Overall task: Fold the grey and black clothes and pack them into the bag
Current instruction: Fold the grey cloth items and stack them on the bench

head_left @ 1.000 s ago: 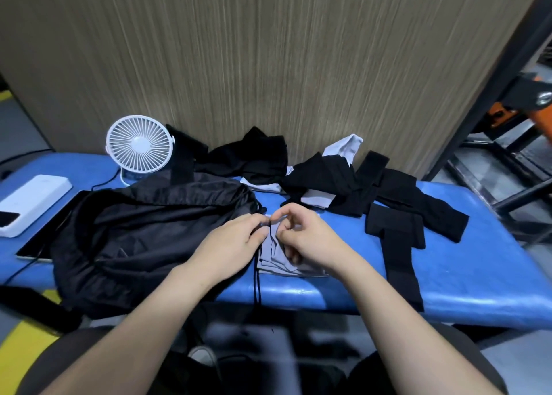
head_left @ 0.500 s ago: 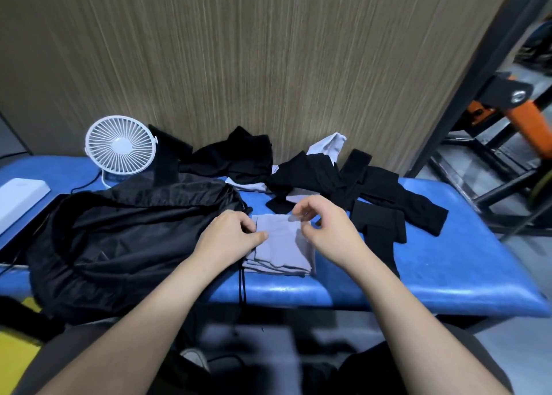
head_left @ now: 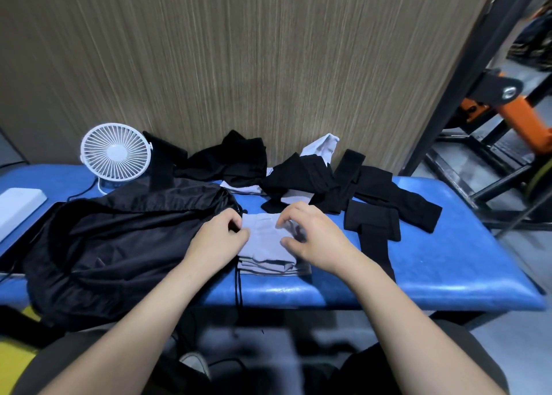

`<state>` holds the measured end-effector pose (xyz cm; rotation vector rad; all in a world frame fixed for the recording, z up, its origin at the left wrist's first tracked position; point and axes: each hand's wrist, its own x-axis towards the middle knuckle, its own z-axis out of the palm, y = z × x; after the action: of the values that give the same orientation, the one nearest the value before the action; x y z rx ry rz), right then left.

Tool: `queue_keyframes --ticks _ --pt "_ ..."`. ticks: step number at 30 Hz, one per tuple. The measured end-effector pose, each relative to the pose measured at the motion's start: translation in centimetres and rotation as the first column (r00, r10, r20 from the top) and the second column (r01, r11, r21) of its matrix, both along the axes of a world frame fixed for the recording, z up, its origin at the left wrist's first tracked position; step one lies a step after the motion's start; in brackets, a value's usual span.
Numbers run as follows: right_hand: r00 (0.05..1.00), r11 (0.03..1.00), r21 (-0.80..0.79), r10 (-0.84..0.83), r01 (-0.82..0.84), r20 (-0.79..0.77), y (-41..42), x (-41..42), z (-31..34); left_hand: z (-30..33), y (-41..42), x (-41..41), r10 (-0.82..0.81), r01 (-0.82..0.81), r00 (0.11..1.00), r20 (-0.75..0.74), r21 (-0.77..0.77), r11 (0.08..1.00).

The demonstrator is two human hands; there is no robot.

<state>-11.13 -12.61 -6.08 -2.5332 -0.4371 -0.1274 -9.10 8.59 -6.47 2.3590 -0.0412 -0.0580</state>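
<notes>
A folded grey cloth [head_left: 265, 245] lies as a soft, flat stack near the front edge of the blue padded tabletop [head_left: 448, 263], its long axis running from 12 to 6 o'clock. The left hand [head_left: 216, 245] pinches its left edge with curled fingers; the right hand [head_left: 316, 239] rests on its right side, fingers bent and pinching the fabric. At 9 o'clock sprawls the slick black bag [head_left: 119, 239]; crumpled matte black clothes [head_left: 343, 185] lie at 1 o'clock.

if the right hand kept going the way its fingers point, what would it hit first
The right hand points left across the folded grey cloth, so it would probably meet the left hand first, then the black bag.
</notes>
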Motion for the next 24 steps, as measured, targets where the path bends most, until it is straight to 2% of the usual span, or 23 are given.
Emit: queue_keyframes --ticks 2,5,7,9,13,18,24 --pt "1.0 0.997 -0.074 0.002 -0.004 -0.021 0.1 0.1 -0.3 -0.5 0.0 -0.3 -0.03 0.025 0.997 0.066 0.067 0.997" --pt "0.998 0.986 -0.163 0.013 -0.024 -0.068 0.5 0.1 -0.8 -1.3 -0.3 -0.7 -0.148 0.101 0.948 0.281 0.176 0.979" --pt "0.998 0.986 -0.165 0.02 -0.03 -0.067 0.6 0.1 -1.0 -1.4 -0.5 -0.7 -0.251 0.157 0.879 0.405 0.252 0.955" --pt "0.998 0.99 -0.141 0.015 -0.023 -0.055 0.5 0.0 -0.8 -1.1 -0.5 -0.4 -0.328 0.209 0.836 0.44 0.296 0.932" --pt "0.994 0.976 -0.212 0.016 -0.039 -0.107 0.3 -0.3 -0.4 -1.2 -0.1 0.0 -0.449 0.31 0.836 0.315 0.403 0.861" --pt "0.952 0.931 -0.342 0.021 -0.13 -0.306 -0.1 -0.8 -1.0 -2.6 0.1 -0.2 -0.481 0.377 0.871 0.1 0.492 0.785" --pt "0.932 0.92 -0.356 0.03 -0.167 -0.361 -0.5 -0.8 -1.4 -3.0 -0.1 -0.4 -0.477 0.377 0.879 0.032 0.568 0.732"
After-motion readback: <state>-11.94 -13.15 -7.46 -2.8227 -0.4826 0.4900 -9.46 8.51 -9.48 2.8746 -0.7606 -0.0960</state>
